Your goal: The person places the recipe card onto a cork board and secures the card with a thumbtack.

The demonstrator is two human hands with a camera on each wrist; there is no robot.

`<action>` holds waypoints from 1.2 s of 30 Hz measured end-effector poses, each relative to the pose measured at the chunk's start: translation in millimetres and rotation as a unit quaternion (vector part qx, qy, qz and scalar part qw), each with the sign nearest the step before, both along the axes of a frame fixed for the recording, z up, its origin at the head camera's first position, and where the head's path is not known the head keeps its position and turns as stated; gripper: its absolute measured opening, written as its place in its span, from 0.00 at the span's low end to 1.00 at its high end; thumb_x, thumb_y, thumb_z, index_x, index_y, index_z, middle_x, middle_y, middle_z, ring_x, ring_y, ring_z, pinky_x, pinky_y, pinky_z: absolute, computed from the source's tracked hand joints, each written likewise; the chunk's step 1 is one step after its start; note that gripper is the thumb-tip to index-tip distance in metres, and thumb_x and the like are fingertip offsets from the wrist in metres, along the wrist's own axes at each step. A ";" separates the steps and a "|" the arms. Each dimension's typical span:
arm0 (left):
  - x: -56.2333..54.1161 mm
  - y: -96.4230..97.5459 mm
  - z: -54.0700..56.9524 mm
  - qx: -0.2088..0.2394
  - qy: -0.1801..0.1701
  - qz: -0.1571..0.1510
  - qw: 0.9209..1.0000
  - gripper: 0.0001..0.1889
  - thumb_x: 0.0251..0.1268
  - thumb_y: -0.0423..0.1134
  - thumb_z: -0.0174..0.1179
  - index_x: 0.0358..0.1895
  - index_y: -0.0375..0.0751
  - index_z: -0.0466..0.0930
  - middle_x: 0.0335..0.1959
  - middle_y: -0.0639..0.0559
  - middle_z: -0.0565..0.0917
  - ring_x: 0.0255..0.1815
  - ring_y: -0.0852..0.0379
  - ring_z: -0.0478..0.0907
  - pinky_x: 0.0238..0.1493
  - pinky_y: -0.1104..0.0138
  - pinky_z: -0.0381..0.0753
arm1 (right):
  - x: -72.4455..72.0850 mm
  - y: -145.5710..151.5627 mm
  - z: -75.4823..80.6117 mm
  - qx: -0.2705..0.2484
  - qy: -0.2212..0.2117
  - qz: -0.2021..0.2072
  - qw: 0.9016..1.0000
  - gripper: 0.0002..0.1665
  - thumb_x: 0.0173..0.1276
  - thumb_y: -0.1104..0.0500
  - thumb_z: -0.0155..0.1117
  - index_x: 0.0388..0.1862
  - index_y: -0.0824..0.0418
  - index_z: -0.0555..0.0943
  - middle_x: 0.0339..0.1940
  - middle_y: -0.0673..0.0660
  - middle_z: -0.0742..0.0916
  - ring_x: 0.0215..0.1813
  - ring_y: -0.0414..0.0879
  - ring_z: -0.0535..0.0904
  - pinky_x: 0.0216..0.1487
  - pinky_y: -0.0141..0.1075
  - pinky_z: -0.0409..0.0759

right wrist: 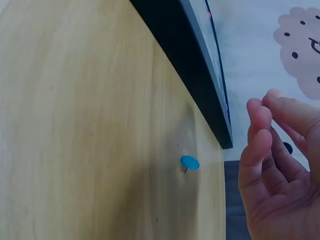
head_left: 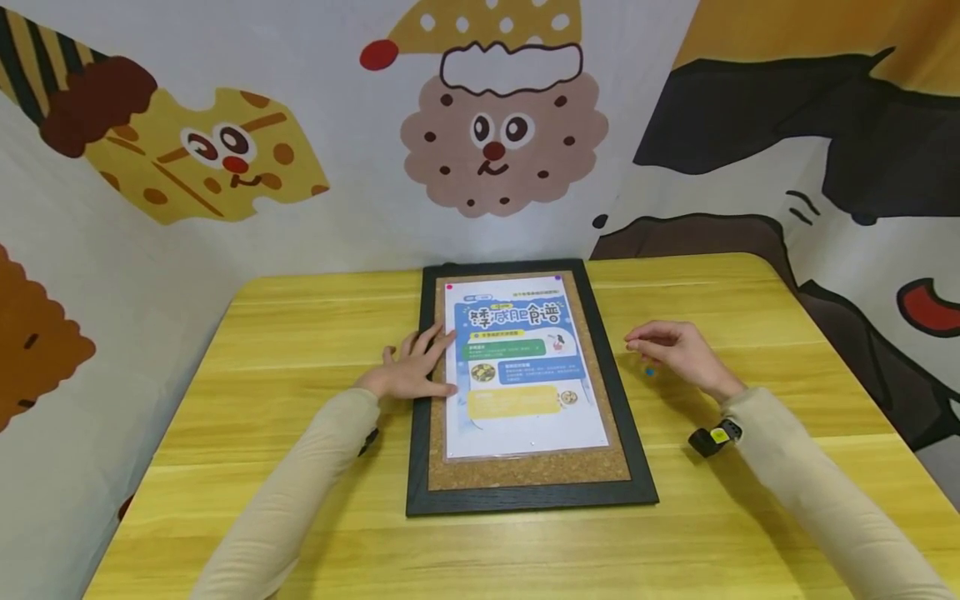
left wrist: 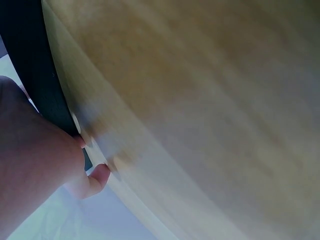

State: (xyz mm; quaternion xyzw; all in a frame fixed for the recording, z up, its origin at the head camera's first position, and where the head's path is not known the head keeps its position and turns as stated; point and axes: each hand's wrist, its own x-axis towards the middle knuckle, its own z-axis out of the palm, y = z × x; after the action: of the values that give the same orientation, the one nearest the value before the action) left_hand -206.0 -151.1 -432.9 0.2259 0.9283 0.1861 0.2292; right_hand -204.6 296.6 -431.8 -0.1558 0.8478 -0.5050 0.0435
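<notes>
A black-framed cork board (head_left: 525, 471) lies on the table, with a printed poster (head_left: 510, 429) on it. My left hand (head_left: 408, 367) rests across the frame's left side, fingers spread and tips over the poster's edge. To the right of the board my right hand (head_left: 678, 354) is above the table, its thumb and index fingertips meeting. A reddish spot shows at those fingertips; I cannot tell whether it is a small thing pinched there. Below this hand, a blue thumbtack (right wrist: 190, 162) lies on the wood, its metal point showing under the round head.
A red tack (head_left: 449, 287) sits at the poster's top left corner and a purple tack (head_left: 557, 277) at its top right. The wooden table (head_left: 315, 467) extends around the board. Behind it hangs a cloth (head_left: 337, 242) printed with cartoon figures.
</notes>
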 end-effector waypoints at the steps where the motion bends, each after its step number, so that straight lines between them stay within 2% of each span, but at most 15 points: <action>1: -0.1 -0.1 -0.2 -0.001 0.001 0.000 1.000 0.51 0.63 0.64 0.56 0.79 0.53 0.33 0.78 0.48 0.27 0.74 0.32 0.29 0.59 0.30 0.34 | 0.3 -1.2 0.6 0.002 0.001 0.000 1.000 0.14 0.70 0.61 0.63 0.47 0.71 0.83 0.37 0.64 0.87 0.29 0.54 0.81 0.29 0.36 0.79; 5: -0.6 -0.3 -1.4 -0.003 0.003 -0.001 1.000 0.51 0.63 0.64 0.55 0.79 0.53 0.33 0.78 0.48 0.27 0.74 0.32 0.29 0.60 0.30 0.34 | 2.0 -7.6 3.0 0.015 -0.001 0.002 1.000 0.14 0.69 0.58 0.65 0.47 0.68 0.85 0.37 0.64 0.87 0.26 0.55 0.78 0.28 0.37 0.77; 6: -0.7 -0.5 -1.7 -0.003 0.004 -0.001 1.000 0.51 0.63 0.64 0.55 0.79 0.53 0.33 0.78 0.48 0.27 0.74 0.32 0.29 0.60 0.30 0.34 | 4.2 -11.4 7.4 0.018 -0.001 0.004 1.000 0.14 0.68 0.59 0.65 0.47 0.68 0.85 0.38 0.64 0.87 0.27 0.55 0.77 0.27 0.37 0.77; 10: -0.6 -0.5 -2.5 -0.005 0.003 -0.001 1.000 0.51 0.63 0.64 0.55 0.79 0.53 0.33 0.78 0.49 0.26 0.74 0.32 0.29 0.60 0.30 0.34 | 5.2 -18.3 8.7 0.026 -0.005 0.014 1.000 0.13 0.68 0.61 0.65 0.47 0.69 0.85 0.42 0.64 0.87 0.28 0.55 0.77 0.25 0.37 0.76; 17: -0.6 0.1 -0.3 -0.003 -0.002 -0.003 1.000 0.50 0.64 0.63 0.55 0.79 0.53 0.33 0.77 0.48 0.26 0.74 0.32 0.29 0.60 0.30 0.35 | 3.8 -24.7 4.5 0.051 0.005 0.034 0.998 0.13 0.69 0.63 0.62 0.50 0.67 0.84 0.42 0.63 0.86 0.28 0.47 0.75 0.24 0.34 0.75; 23: -0.9 0.5 -0.1 -0.006 -0.002 -0.003 1.000 0.50 0.64 0.64 0.55 0.79 0.53 0.33 0.77 0.48 0.26 0.74 0.32 0.29 0.60 0.30 0.35 | 5.7 -33.7 3.0 0.085 0.011 0.041 0.995 0.13 0.69 0.62 0.63 0.51 0.64 0.85 0.45 0.60 0.86 0.36 0.49 0.78 0.32 0.33 0.76; 28: -0.9 0.5 -0.5 -0.006 -0.002 -0.002 1.000 0.51 0.64 0.64 0.55 0.79 0.52 0.33 0.77 0.48 0.26 0.74 0.32 0.29 0.60 0.30 0.35 | 9.1 -45.1 4.5 0.102 0.015 0.051 0.993 0.13 0.69 0.62 0.64 0.50 0.66 0.85 0.43 0.58 0.86 0.40 0.50 0.78 0.39 0.36 0.77; 32: -1.3 0.0 -1.2 -0.006 -0.002 -0.003 1.000 0.51 0.63 0.64 0.55 0.79 0.52 0.33 0.77 0.48 0.26 0.74 0.32 0.29 0.60 0.30 0.35 | 13.8 -58.3 12.3 0.104 0.013 0.062 0.993 0.12 0.68 0.65 0.64 0.48 0.69 0.85 0.41 0.60 0.87 0.40 0.49 0.77 0.41 0.36 0.76; 36: -1.8 0.3 -1.0 -0.006 -0.002 -0.003 1.000 0.51 0.63 0.64 0.55 0.79 0.53 0.32 0.77 0.48 0.25 0.74 0.32 0.29 0.60 0.30 0.35 | 21.6 -74.3 30.3 0.095 -0.002 0.077 0.992 0.11 0.68 0.69 0.62 0.47 0.73 0.83 0.40 0.65 0.86 0.35 0.51 0.76 0.36 0.33 0.75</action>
State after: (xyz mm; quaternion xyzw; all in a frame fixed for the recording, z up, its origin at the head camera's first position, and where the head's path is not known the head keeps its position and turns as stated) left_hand -207.8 -150.8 -433.9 0.2273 0.9282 0.1798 0.2333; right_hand -183.0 222.3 -401.6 -0.2150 0.8772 -0.4178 0.0986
